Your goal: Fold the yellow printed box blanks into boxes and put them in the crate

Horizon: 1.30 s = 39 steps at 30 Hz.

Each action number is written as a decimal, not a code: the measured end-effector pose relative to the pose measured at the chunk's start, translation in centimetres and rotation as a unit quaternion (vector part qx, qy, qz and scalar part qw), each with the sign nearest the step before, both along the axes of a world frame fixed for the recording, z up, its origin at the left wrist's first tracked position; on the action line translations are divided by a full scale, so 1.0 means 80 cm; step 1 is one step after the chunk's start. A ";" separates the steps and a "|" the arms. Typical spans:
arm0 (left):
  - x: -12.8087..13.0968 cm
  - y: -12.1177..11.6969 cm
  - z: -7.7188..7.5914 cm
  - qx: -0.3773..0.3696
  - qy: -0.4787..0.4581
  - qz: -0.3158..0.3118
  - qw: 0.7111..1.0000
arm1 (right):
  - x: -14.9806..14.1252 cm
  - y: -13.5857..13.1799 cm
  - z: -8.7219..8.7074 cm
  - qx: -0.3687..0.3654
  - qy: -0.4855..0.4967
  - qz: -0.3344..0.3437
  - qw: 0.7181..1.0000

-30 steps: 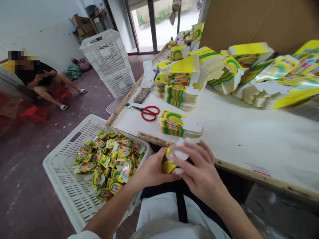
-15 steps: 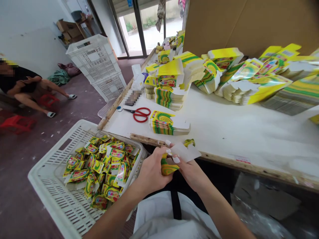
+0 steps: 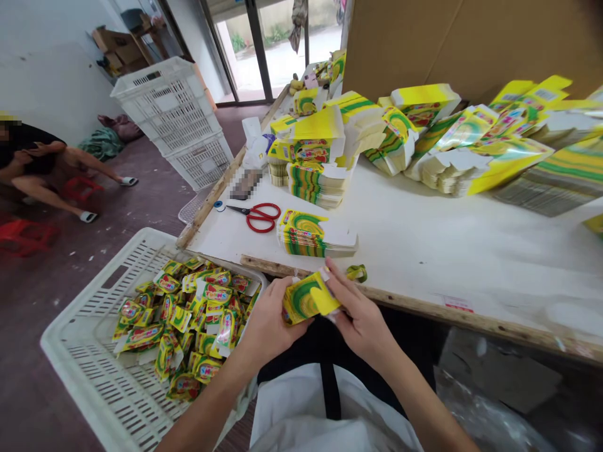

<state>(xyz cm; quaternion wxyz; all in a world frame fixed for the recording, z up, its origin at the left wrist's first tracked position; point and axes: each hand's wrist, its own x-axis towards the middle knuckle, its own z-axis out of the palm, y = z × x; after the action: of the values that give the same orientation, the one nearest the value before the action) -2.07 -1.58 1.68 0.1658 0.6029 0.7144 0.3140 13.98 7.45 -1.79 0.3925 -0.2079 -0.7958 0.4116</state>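
Observation:
A small yellow and green printed carton [image 3: 305, 297] is held between both hands over the table's front edge. My left hand [image 3: 271, 320] grips its left end, fingers behind and thumb below. My right hand [image 3: 357, 306] pinches the right end, where white flaps show partly between the fingers. Just beyond the right fingers lies a small green-yellow roll or loop [image 3: 357, 273] on the table edge. A stack of flat cartons [image 3: 311, 232] rests on the table in front of the hands.
Left of me stands a white plastic crate [image 3: 85, 345] with many filled cartons [image 3: 207, 326]. Red-handled scissors [image 3: 262, 217] lie near the table's left edge. More carton stacks [image 3: 436, 150] line the back. White crates [image 3: 172, 119] are piled behind, and a person [image 3: 32, 157] sits at far left.
The carton has turned so its printed yellow face shows instead of the white flap. My right hand has moved round its right end; the view has shifted slightly.

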 end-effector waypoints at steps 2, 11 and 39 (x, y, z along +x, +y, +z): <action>-0.005 -0.002 0.007 0.002 0.002 0.006 1.000 | 0.004 0.005 -0.002 0.021 -0.039 0.042 0.998; -0.008 0.007 0.018 -0.018 -0.017 -0.022 0.999 | 0.018 0.027 0.012 0.025 -0.042 0.062 0.997; 0.008 0.022 0.006 0.025 -0.596 0.179 0.782 | 0.020 0.020 0.012 -0.047 -0.034 0.066 0.996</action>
<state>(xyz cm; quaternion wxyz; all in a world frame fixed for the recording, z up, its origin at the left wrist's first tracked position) -1.43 0.21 2.16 0.4841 0.1608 0.5601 0.6528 15.57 9.08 -0.83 0.3265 -0.1871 -0.8006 0.4663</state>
